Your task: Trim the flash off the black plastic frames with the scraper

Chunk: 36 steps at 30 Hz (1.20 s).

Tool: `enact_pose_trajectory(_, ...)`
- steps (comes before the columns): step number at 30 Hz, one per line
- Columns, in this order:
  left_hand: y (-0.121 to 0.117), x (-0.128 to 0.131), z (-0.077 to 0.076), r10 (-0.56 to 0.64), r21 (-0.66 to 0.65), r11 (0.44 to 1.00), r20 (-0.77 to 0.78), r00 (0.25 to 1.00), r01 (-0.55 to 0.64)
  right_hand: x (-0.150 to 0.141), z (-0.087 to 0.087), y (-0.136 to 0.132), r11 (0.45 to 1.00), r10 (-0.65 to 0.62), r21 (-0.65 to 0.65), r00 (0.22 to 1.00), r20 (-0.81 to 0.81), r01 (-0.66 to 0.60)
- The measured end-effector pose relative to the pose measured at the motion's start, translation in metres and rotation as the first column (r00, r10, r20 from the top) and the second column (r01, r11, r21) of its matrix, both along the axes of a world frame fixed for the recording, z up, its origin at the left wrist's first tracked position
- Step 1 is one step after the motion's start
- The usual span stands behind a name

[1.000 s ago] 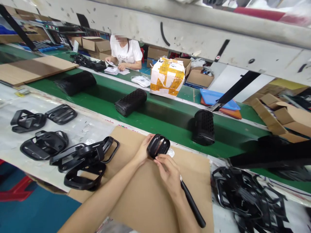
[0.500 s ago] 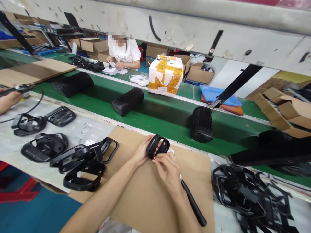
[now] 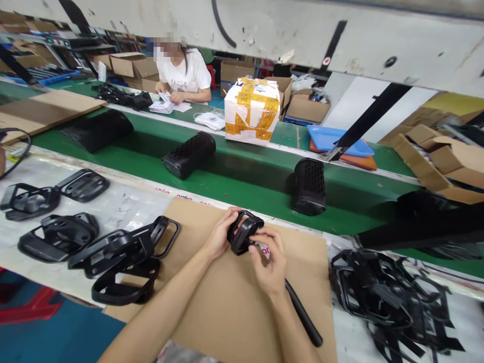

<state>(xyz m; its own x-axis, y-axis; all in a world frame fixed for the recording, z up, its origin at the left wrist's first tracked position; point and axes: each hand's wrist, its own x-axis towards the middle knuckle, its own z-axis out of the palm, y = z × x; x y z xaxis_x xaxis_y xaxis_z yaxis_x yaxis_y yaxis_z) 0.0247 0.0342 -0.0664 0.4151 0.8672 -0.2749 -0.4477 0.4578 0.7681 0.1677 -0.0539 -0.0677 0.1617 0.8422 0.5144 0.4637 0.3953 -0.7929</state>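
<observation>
On my left, a bunch of black frames [image 3: 121, 247] sits on the table [image 3: 128, 201], some reaching onto the brown sheet [image 3: 219, 312]. Next comes my left hand [image 3: 220, 239] — it grips one side of the small black part [image 3: 244, 232], up over the sheet's far side. My right hand [image 3: 270, 262] pinches the part's other side with bent fingers. A black stick [image 3: 303, 313] lies by my right wrist, on the sheet. Far right, I see a messy black pile [image 3: 393, 297] — all jumbled up.
</observation>
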Motion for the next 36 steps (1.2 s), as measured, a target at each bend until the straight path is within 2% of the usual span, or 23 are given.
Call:
enact_pose_trajectory(2,-0.004,0.002,0.001,-0.004,0.02,1.0,-0.002,1.0,0.004,0.001,-0.006,0.0,0.998,-0.056,-0.008,0.996,-0.074,0.056)
enact_pose_trajectory(4,-0.009,0.006,0.001,-0.043,0.029,0.999,-0.002,0.999,0.043,0.001,-0.01,0.001,0.998,-0.012,-0.056,0.994,-0.106,0.006)
enact_pose_trajectory(7,-0.015,0.011,0.0,-0.076,0.043,0.996,-0.034,0.997,0.077,-0.001,-0.012,0.002,0.995,0.034,-0.096,0.998,-0.046,-0.038)
enact_pose_trajectory(10,-0.017,0.012,-0.003,-0.114,0.109,0.987,-0.082,0.99,0.122,0.0,-0.008,0.003,0.999,-0.012,-0.048,1.0,0.009,0.013)
enact_pose_trajectory(14,-0.015,0.009,-0.008,-0.172,0.232,0.951,-0.157,0.972,0.206,0.004,-0.004,0.006,1.0,-0.013,0.011,1.0,0.005,0.013)
enact_pose_trajectory(17,-0.016,0.008,-0.009,-0.151,0.258,0.946,-0.184,0.971,0.196,0.004,-0.005,0.007,0.999,-0.013,0.029,1.0,-0.002,0.014)
enact_pose_trajectory(21,-0.016,0.01,-0.007,-0.131,0.221,0.963,-0.126,0.983,0.157,0.003,-0.008,0.006,1.0,-0.011,0.029,1.0,-0.006,0.012)
enact_pose_trajectory(25,-0.012,0.006,-0.004,-0.228,0.078,0.971,0.022,0.973,0.225,0.006,-0.009,0.004,0.999,0.045,-0.015,0.987,-0.156,-0.047)
enact_pose_trajectory(28,-0.011,0.003,-0.002,-0.277,-0.019,0.96,0.074,0.958,0.279,0.006,-0.01,0.003,0.996,0.07,-0.033,0.979,-0.192,-0.078)
enact_pose_trajectory(36,-0.013,0.007,-0.004,-0.189,0.004,0.982,0.013,0.982,0.189,0.006,-0.01,0.003,0.993,0.094,-0.056,0.977,-0.191,-0.106)
